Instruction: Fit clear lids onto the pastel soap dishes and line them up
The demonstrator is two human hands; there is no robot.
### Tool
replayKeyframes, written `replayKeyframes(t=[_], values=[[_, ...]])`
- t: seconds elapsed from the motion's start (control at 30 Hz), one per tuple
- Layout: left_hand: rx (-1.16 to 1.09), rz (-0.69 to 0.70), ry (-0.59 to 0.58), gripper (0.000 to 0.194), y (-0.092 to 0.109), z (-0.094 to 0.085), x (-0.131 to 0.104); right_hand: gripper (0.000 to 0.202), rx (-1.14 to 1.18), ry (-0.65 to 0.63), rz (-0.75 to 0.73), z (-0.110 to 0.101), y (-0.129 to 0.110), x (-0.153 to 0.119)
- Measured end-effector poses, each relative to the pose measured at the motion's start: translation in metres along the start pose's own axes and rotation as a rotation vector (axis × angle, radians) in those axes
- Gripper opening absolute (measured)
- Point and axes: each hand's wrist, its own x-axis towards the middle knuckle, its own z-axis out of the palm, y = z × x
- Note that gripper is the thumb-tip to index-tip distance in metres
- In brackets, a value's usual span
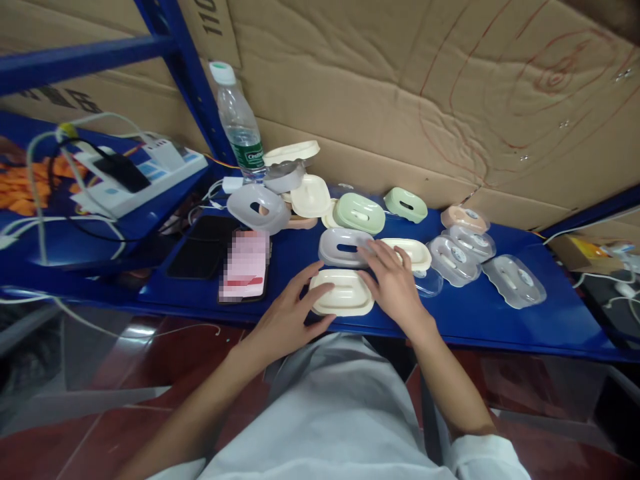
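A cream oval dish (343, 301) lies on the blue table near its front edge. My left hand (295, 307) is at its left side, fingers spread, the fingertips over and beside the rim. At its right side is my right hand (393, 280), fingers apart, with its fingertips reaching toward a grey slotted tray (333, 248) and a cream piece (417, 253) behind. Neither hand is closed round anything. Behind these pieces sit a green slotted tray (359, 212), a smaller green one (406, 205) and a cream square-ish piece (310, 195).
A phone (245, 265) and black pads (197, 247) lie on the left. A water bottle (245, 133) stands behind a grey oval piece (257, 208). Clear packaged pieces (515, 281) are at right. A power strip (145, 180) with cables is far left.
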Motion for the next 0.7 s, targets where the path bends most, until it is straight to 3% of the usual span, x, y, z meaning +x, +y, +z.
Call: replayKeyframes(t=[0.1,0.2,0.37,0.53,0.7], values=[[-0.071,-0.052,0.013,0.06,0.0,-0.002,0.001,0.029,0.063,-0.039,-0.041,0.009,-0.007,0.008],[-0.054,-0.025,0.009,0.064,0.0,-0.001,0.001,0.025,0.129,0.063,-0.068,0.005,-0.006,0.006],[0.049,0.082,0.072,0.064,-0.001,0.003,-0.001,0.028,0.134,0.085,-0.215,-0.011,-0.021,-0.029],[0.087,0.132,-0.042,0.06,0.0,0.005,-0.001,0.033,0.142,0.127,-0.214,-0.01,-0.035,-0.071],[0.082,0.115,-0.121,0.047,0.004,0.006,0.003,0.04,0.102,0.11,-0.135,-0.001,-0.036,-0.086]])
